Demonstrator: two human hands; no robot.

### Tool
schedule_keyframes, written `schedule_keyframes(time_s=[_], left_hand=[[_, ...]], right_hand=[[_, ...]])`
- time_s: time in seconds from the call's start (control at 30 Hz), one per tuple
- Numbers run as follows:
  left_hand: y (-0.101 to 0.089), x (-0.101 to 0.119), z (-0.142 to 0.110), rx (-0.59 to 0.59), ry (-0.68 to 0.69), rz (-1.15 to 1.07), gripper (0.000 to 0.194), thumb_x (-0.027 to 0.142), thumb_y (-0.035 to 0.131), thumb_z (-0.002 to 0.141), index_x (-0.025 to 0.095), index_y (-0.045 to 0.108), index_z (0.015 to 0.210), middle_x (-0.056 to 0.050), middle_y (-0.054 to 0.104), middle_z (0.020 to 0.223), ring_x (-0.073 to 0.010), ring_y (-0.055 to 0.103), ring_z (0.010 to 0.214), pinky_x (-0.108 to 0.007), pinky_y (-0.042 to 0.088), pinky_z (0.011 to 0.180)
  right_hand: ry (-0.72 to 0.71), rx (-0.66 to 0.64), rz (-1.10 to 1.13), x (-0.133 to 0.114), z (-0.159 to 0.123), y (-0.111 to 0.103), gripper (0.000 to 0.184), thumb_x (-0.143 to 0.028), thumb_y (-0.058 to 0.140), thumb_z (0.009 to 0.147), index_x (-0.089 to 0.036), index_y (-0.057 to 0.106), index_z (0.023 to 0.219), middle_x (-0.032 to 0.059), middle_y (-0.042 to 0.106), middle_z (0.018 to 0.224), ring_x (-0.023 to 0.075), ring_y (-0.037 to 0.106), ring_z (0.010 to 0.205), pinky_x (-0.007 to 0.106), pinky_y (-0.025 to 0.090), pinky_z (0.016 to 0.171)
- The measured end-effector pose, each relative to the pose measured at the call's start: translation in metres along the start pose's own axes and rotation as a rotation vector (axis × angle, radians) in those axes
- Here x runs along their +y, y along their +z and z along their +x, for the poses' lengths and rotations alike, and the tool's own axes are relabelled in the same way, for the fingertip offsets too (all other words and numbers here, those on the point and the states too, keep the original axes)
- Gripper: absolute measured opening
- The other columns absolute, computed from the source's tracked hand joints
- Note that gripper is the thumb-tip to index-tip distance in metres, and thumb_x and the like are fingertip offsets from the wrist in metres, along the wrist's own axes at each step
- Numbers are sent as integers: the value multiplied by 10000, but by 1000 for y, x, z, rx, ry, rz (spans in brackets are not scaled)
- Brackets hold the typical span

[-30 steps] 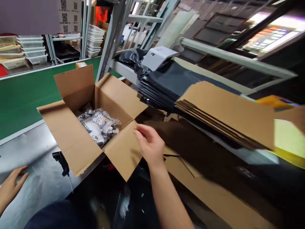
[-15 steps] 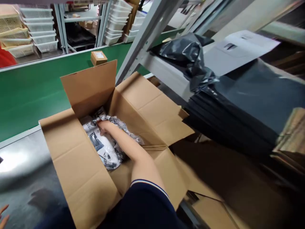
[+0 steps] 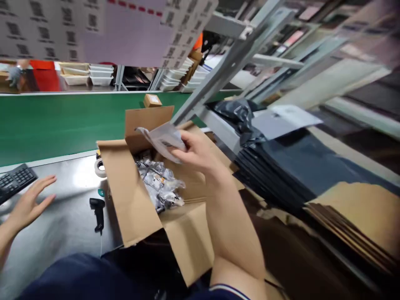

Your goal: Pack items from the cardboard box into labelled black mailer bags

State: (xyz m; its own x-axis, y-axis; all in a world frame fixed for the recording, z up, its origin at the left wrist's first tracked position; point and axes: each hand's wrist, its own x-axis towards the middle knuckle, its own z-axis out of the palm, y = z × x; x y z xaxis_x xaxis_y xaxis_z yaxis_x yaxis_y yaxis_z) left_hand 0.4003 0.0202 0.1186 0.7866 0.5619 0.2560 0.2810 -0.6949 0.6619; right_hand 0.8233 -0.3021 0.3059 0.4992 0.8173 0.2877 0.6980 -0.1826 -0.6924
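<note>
My right hand (image 3: 197, 152) grips a white plastic packet (image 3: 164, 139) by its right edge and holds it above a big cardboard box (image 3: 133, 200). The packet carries some print; what is inside cannot be made out. With its flaps spread, the box shows several clear plastic bags (image 3: 162, 183) of small parts within. My left hand (image 3: 33, 204) hovers over the metal table with its fingers apart and holds nothing. Closest to it are a black keyboard (image 3: 15, 181) and a black barcode scanner (image 3: 98, 214).
A roll of tape (image 3: 100, 168) lies by the box. Behind runs a green conveyor belt (image 3: 62, 121) bearing a small carton (image 3: 152, 100). Dark plastic mailers (image 3: 287, 162) and flat cardboard (image 3: 356, 212) are stacked at the right. A sheet of printed codes (image 3: 125, 33) hangs overhead.
My right hand has risen out of the box with the white packet in its grip. My left hand has come further into view over the table. The camera view has shifted.
</note>
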Motion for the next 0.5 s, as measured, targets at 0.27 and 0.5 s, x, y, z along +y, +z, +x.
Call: schedule_keyframes(time_s=[0.27,0.5], left_hand=[[-68,76,-8,-217,-55,-625,1048,756,773,731,200,467,1565,-161,653,1443,-415,629,1347,-521,589,1030],[-95,-46,-184,-54,-794,-1229,377,469,771,797,159,758,1010,-122,825,976,-325,789,990,-438,624,914]], right_hand=[[-129,-462,391,-197,10,151,302,-437,806,849,-216,760,1050,20,747,942,181,678,795,271,553,637],[229,-2,576,-191,-27,397,537,-647,813,791,-208,694,1076,28,743,902,186,719,799,313,595,681]])
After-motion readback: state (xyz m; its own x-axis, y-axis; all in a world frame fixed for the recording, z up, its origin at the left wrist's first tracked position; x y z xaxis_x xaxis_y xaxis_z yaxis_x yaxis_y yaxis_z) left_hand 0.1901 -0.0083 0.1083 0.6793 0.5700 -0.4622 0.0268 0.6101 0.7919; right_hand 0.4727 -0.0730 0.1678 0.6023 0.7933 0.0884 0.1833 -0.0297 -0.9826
